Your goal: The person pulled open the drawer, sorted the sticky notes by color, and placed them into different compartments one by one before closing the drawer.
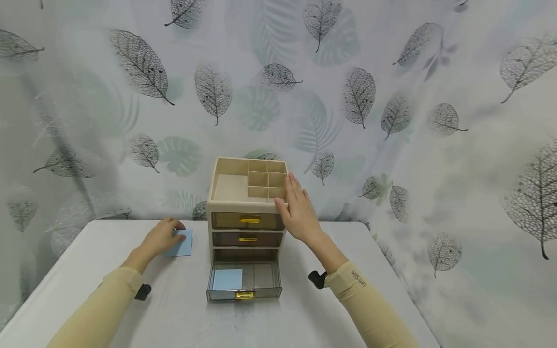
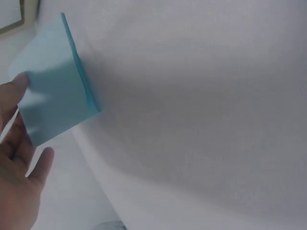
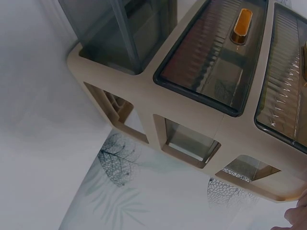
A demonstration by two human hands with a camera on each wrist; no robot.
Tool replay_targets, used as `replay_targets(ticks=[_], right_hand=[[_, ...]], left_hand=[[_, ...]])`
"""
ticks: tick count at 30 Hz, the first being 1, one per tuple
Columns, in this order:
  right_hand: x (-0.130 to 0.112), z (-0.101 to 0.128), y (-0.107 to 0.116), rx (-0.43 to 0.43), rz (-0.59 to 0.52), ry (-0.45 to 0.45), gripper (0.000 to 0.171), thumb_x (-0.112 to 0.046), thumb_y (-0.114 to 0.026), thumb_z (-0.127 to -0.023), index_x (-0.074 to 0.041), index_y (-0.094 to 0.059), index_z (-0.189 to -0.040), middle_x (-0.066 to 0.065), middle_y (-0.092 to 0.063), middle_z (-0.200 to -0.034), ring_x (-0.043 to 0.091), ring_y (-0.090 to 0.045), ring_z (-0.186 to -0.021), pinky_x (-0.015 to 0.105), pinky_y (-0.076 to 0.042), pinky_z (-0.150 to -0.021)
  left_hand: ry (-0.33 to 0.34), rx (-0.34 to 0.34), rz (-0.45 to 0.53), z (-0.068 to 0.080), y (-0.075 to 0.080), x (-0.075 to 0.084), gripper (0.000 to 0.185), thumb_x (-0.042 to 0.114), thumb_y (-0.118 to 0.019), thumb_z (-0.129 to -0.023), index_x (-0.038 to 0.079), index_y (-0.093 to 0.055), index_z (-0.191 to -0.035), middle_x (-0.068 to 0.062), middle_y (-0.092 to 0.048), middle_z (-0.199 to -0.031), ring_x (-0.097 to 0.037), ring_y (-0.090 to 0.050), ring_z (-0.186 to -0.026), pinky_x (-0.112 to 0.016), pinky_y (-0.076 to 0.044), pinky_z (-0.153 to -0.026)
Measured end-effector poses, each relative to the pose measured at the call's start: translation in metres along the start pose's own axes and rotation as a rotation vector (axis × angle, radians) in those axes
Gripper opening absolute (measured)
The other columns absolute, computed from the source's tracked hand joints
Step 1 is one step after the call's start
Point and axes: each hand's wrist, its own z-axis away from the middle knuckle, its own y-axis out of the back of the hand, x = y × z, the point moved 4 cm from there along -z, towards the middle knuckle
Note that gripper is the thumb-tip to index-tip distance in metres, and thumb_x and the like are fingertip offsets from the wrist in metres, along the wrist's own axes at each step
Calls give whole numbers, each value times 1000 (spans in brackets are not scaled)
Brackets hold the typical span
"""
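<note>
A beige organizer point(image 1: 230, 189) with three smoky drawers stands at the back of a white table point(image 1: 174, 314). Its bottom drawer point(image 1: 263, 278) is pulled out, and a blue note pad point(image 1: 227, 279) lies in its left part. My left hand point(image 1: 161, 237) rests on a second blue note pad point(image 1: 184, 244) on the table, left of the organizer. In the left wrist view a fingertip touches that pad point(image 2: 57, 81) at its edge, with the thumb point(image 2: 43, 160) apart from it. My right hand point(image 1: 298, 212) lies flat, fingers straight, against the organizer's upper right side.
The top tray point(image 1: 256, 178) of the organizer has several small compartments. The two upper drawers are closed, with gold handles point(image 1: 250, 220). A leaf-patterned cloth point(image 1: 391, 121) hangs close behind the table. The right wrist view shows the organizer's side frame point(image 3: 144, 96).
</note>
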Motion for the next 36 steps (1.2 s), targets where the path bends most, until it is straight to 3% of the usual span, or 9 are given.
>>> replay_targets(ticks=[6, 14, 21, 30, 36], right_hand=[[1, 1, 0, 3, -6, 1, 73, -43, -37, -112, 1, -13, -165, 14, -9, -174, 31, -11, -160, 56, -13, -128], [0, 1, -1, 7, -13, 9, 72, -42, -36, -112, 2, -14, -165, 16, -10, -174, 34, -13, -160, 58, -13, -128], [2, 0, -1, 8, -18, 8, 73, -43, -36, -112, 2, -14, -165, 15, -10, -174, 34, -12, -160, 57, -12, -128], [0, 1, 0, -2, -17, 4, 73, -43, -36, -112, 1, -12, -165, 15, -9, -174, 31, -10, -160, 56, -12, -128], [1, 0, 0, 10, -22, 8, 73, -43, -37, -112, 3, -14, -165, 17, -11, -173, 32, -11, -160, 57, -12, -128]], left_hand=[[-35, 30, -11, 2, 5, 6, 12, 6, -69, -97, -2, -72, -106, -20, -70, -106, -43, -67, -101, -59, -54, -86], [-48, 9, 43, 11, 10, 11, 6, 3, -67, -98, 1, -71, -102, -14, -73, -101, -36, -69, -97, -56, -56, -83], [-68, 30, 79, 20, 17, 21, 7, 7, -68, -100, 0, -69, -100, -5, -69, -92, -20, -62, -83, -42, -53, -73], [-71, 119, 162, 37, 31, 38, 7, 3, -67, -100, 1, -67, -107, -7, -70, -94, -22, -64, -85, -34, -53, -68], [-78, 198, 245, 50, 40, 52, 18, -2, -65, -100, -3, -66, -118, -17, -71, -107, -33, -69, -97, -44, -59, -79]])
